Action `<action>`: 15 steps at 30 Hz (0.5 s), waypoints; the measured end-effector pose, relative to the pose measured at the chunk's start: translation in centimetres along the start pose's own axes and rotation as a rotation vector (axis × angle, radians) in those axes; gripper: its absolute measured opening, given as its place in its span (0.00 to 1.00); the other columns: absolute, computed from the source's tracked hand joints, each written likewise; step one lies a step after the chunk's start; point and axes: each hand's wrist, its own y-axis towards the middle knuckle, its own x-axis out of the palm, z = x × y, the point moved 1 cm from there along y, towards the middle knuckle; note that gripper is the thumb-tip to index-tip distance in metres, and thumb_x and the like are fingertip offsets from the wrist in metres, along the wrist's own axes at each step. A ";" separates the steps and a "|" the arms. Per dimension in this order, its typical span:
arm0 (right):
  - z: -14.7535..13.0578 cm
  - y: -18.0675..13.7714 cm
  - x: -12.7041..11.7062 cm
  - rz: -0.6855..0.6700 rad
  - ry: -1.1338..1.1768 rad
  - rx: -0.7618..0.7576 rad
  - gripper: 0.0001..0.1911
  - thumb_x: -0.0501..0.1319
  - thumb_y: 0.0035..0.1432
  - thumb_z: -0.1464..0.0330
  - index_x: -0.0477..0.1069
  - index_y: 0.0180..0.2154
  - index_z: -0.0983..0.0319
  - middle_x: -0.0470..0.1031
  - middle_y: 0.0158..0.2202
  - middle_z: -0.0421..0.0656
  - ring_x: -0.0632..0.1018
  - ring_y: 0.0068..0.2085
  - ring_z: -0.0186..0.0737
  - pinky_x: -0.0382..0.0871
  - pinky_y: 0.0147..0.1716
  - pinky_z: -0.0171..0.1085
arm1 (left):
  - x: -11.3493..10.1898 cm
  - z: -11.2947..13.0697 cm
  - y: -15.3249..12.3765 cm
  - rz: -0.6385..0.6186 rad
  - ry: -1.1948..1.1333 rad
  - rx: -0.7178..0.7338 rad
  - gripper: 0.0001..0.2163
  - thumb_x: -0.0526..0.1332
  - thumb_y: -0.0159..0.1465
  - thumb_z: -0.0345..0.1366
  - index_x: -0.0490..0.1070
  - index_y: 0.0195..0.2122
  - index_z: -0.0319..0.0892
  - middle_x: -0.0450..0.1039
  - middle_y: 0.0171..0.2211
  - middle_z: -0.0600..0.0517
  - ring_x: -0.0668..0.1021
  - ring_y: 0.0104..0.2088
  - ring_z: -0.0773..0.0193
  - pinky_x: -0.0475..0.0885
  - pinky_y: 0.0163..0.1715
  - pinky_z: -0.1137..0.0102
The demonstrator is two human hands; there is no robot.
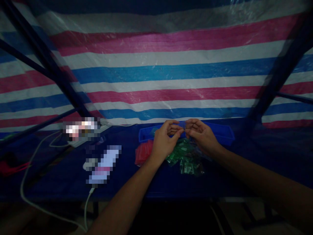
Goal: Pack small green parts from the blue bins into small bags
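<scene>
My left hand (166,138) and my right hand (201,135) meet fingertip to fingertip above the near edge of a long blue tray (223,133). Each is closed in a pinch, thumb against fingers. Whatever sits between the fingertips is too small and dim to name. Below them lies a heap of green items in clear plastic bags (186,155), partly covered by my right hand. A stack of red plastic bags or sheets (143,152) rests beside my left wrist.
Left on the dark blue table (161,186) lie a blurred-out phone-like screen (105,166) with a white cable (88,199), a round pale object (90,164) and a white power strip (75,142). Blue metal posts (46,62) frame a striped tarp (158,75) behind.
</scene>
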 end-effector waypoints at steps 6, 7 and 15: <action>0.0 0.6 -1.3 0.146 -0.162 -0.075 0.20 0.73 0.53 0.62 0.71 0.45 0.58 0.73 0.35 0.39 0.77 0.33 0.38 0.74 0.34 0.38 | -0.6 0.9 -0.4 0.055 0.310 0.129 0.05 0.64 0.69 0.35 0.74 0.44 0.42 0.79 0.40 0.48 0.82 0.38 0.62 0.79 0.43 0.64; -0.1 0.6 -1.4 0.161 -0.192 -0.095 0.20 0.73 0.52 0.63 0.71 0.45 0.58 0.74 0.34 0.40 0.78 0.34 0.39 0.74 0.34 0.38 | -0.5 1.2 -0.5 0.024 0.333 0.156 0.04 0.63 0.70 0.35 0.75 0.44 0.43 0.79 0.40 0.48 0.82 0.39 0.62 0.79 0.44 0.64; -0.9 -0.9 -0.7 -0.003 -0.578 -0.307 0.19 0.69 0.58 0.68 0.72 0.51 0.55 0.79 0.43 0.44 0.82 0.38 0.45 0.78 0.42 0.45 | 0.2 1.5 -0.9 -0.138 0.248 0.113 0.14 0.65 0.69 0.40 0.77 0.55 0.47 0.79 0.51 0.46 0.82 0.48 0.55 0.79 0.51 0.57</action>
